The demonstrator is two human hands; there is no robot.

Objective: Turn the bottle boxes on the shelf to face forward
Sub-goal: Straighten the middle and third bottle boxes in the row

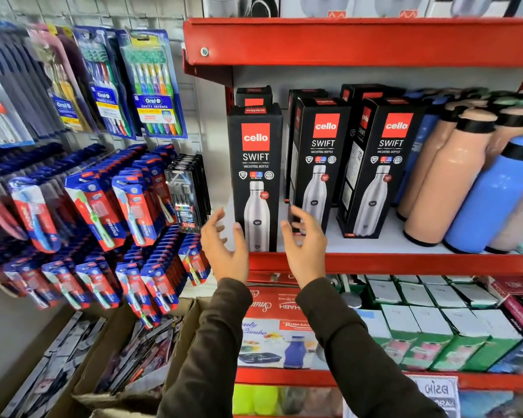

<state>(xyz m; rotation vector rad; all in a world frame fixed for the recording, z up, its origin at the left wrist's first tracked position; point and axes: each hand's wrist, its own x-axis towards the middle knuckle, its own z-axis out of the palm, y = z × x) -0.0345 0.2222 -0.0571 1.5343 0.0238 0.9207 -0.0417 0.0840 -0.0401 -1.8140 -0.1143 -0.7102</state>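
Note:
Three black Cello Swift bottle boxes stand upright in the front row of the red shelf (390,262). The left box (255,164) shows its front squarely. The middle box (319,158) and the right box (381,164) are turned slightly, each showing a side panel as well. More black boxes stand behind them. My left hand (225,247) hovers open just left of the left box's base, not touching it. My right hand (305,239) is open between the left and middle boxes, its fingertips in front of the middle box's lower corner.
Loose peach and blue bottles (453,176) crowd the shelf to the right of the boxes. Toothbrush packs (151,86) hang on the wall at left. Green and white boxes (435,327) fill the shelf below, and an open carton (118,351) sits lower left.

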